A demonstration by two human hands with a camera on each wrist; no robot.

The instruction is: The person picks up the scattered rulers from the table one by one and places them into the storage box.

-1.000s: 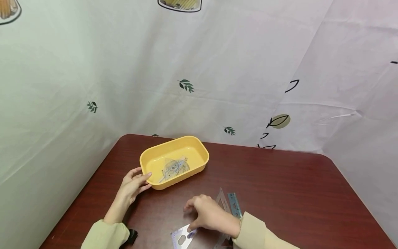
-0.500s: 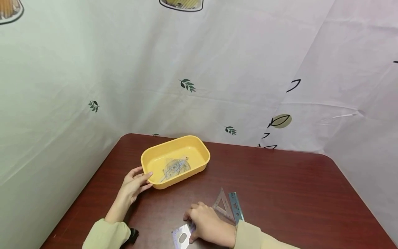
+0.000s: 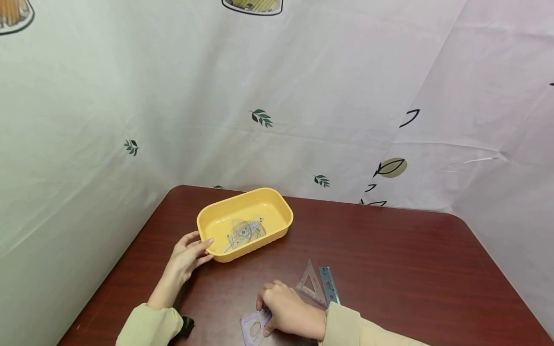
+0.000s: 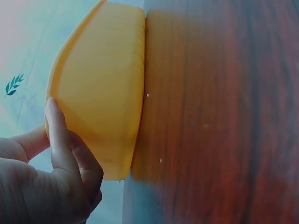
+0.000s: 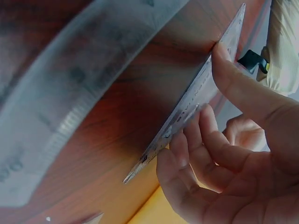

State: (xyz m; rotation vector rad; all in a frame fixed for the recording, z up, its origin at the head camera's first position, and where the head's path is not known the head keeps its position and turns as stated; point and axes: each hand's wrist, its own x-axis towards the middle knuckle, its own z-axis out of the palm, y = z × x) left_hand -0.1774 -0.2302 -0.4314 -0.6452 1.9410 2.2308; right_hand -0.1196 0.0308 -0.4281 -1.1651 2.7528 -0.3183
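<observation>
My left hand (image 3: 183,262) grips the near left corner of a yellow plastic bin (image 3: 272,211), thumb over the rim. The left wrist view shows fingers against the bin's outer wall (image 4: 98,84). Inside lie clear drawing pieces (image 3: 246,233), among them a rounded, protractor-like one. Near the table's front, my right hand (image 3: 287,307) pinches a clear plastic drawing template (image 3: 248,331) with purple markings and an oval opening. In the right wrist view, thumb and fingertips hold this template (image 5: 187,100) by its edges, tilted; part of it is hidden behind the fingers.
Just beyond my right wrist, a clear set square (image 3: 320,294) lies beside a bluish ruler (image 3: 324,274) on the dark red table (image 3: 398,269). A patterned white cloth (image 3: 346,96) hangs behind the table. Some black item (image 3: 186,327) sits at my left cuff.
My right hand has closed its fingers on the template and shifted slightly toward the front, uncovering more of the set square and ruler. The left hand stays on the bin.
</observation>
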